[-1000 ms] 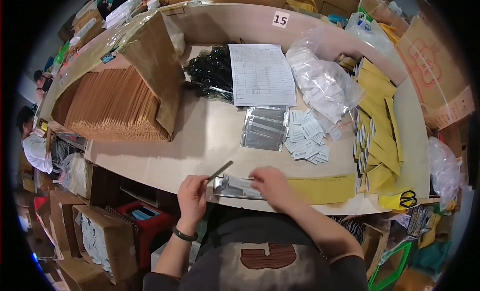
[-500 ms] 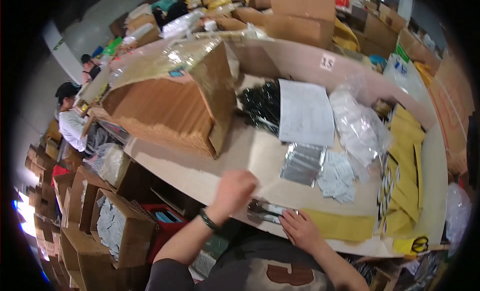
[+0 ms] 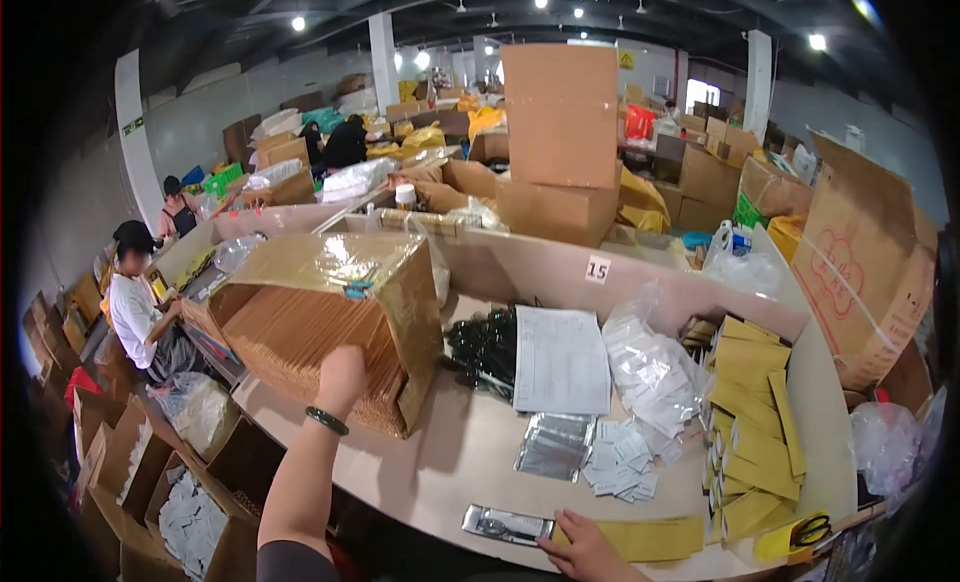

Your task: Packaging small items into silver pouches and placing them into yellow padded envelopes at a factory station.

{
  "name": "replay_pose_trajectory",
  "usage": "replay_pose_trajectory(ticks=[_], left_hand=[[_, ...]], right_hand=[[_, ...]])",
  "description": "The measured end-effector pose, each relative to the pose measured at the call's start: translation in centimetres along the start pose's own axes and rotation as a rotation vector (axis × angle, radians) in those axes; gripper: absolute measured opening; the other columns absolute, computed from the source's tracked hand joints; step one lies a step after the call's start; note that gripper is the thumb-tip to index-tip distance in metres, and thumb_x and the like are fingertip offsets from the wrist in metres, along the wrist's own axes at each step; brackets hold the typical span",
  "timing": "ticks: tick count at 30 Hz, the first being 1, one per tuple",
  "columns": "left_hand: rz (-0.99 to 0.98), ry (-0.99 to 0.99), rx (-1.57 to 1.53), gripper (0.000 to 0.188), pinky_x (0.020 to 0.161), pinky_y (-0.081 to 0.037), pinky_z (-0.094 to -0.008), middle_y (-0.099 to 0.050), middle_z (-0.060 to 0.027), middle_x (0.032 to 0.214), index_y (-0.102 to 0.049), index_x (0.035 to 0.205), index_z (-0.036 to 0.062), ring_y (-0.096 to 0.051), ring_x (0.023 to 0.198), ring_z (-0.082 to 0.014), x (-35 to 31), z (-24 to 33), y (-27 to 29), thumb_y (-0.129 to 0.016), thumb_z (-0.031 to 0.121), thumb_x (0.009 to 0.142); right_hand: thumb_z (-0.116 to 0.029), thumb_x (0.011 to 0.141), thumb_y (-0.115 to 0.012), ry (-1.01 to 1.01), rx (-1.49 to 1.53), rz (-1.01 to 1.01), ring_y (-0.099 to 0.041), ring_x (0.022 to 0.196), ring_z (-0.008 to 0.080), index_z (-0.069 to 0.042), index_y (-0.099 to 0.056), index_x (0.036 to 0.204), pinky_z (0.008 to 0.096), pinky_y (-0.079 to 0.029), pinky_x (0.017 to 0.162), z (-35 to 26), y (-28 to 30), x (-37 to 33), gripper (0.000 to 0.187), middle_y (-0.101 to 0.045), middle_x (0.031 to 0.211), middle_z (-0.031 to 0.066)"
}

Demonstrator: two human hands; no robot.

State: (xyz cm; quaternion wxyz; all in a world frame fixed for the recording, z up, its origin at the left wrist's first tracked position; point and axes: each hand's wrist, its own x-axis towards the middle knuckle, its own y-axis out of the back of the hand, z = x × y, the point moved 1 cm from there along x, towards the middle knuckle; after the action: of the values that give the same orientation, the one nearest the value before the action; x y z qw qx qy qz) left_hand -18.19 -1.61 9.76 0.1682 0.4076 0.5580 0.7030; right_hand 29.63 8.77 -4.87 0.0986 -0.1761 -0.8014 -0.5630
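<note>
My left hand (image 3: 343, 375) reaches to the front of a cardboard box (image 3: 418, 327) lying on its side, against the tightly stacked brown cardboard pieces (image 3: 300, 327) inside. Its fingers are hidden from view. Near the table's front edge, my right hand (image 3: 585, 550) lies with fingers stretched out over the end of a slim clear-and-silver packet (image 3: 505, 525). Inside that packet shows a dark rounded object whose kind I cannot make out. A flat yellow envelope (image 3: 640, 538) extends to the right from beside this hand.
Farther back lie black glossy items (image 3: 480, 347), a paper sheet (image 3: 562, 360), silver sleeves (image 3: 552, 445), small white cards (image 3: 618, 462) and a clear bag of white packets (image 3: 650, 372). Yellow envelopes (image 3: 755, 427) pile at right, by yellow-handled scissors (image 3: 812, 529). A person (image 3: 138, 307) stands at left.
My left hand has moved from above the packet up to the stacked cardboard in the box. My right hand stays at the packet. The view has tilted up, showing more of the room.
</note>
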Motion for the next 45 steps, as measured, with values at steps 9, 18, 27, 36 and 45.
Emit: replay_pose_trajectory(ticks=[9,18,27,36,45], left_hand=[[0.087,0.612,-1.582,0.020,0.067,-0.043,-0.0200,-0.063,0.0017,0.087,-0.066,0.113,0.0023,-0.052,0.075,-0.0044,-17.1,0.3,-6.1,-0.059,0.018,0.102],[-0.762,0.064,-0.896,0.008,0.069,-0.051,-0.0263,-0.068,-0.0057,0.080,-0.069,0.096,-0.0019,-0.062,0.074,-0.0104,-18.7,7.3,-4.6,-0.069,0.003,0.089],[-0.266,-0.035,-0.641,0.037,0.081,-0.051,-0.0435,-0.061,-0.0170,0.099,-0.059,0.107,-0.0013,-0.061,0.091,-0.0363,-20.5,17.5,-6.0,-0.078,0.015,0.080],[-0.429,-0.463,-0.570,0.092,0.103,-0.043,-0.0465,-0.048,-0.0199,0.136,-0.039,0.141,0.0037,-0.051,0.122,-0.0379,-21.9,19.3,-2.2,-0.088,0.027,0.067],[-0.642,-0.282,-0.673,0.048,0.061,-0.049,-0.0380,-0.061,-0.0130,0.072,-0.055,0.081,0.0043,-0.062,0.067,-0.0292,-18.1,17.7,-2.4,-0.088,0.034,0.065]], right_hand=[[-0.016,0.085,-0.070,-0.114,0.112,-0.008,-0.049,0.128,0.0478,-0.023,-0.069,0.122,0.0538,-0.039,0.109,0.4,0.1,0.4,0.038,-0.050,0.138,0.0288],[-0.021,0.085,-0.070,-0.167,-0.019,-0.086,-0.045,0.132,0.0443,-0.029,-0.067,0.125,0.0545,-0.036,0.109,-0.1,0.8,0.2,0.041,-0.045,0.143,0.0287],[-0.027,0.073,-0.081,-0.258,0.005,-0.039,-0.050,0.125,0.0410,-0.004,-0.062,0.117,0.0501,-0.042,0.100,-1.7,0.3,2.7,0.053,-0.051,0.136,0.0267],[-0.019,0.068,-0.079,-0.247,0.106,0.068,-0.059,0.109,0.0385,-0.015,-0.066,0.122,0.0506,-0.046,0.093,-1.4,-0.6,2.2,0.056,-0.061,0.115,0.0215],[-0.017,0.085,-0.067,-0.614,0.419,-0.003,-0.066,0.086,0.0264,-0.008,-0.067,0.081,0.0402,-0.053,0.072,6.1,13.6,1.3,0.010,-0.063,0.091,0.0113]])
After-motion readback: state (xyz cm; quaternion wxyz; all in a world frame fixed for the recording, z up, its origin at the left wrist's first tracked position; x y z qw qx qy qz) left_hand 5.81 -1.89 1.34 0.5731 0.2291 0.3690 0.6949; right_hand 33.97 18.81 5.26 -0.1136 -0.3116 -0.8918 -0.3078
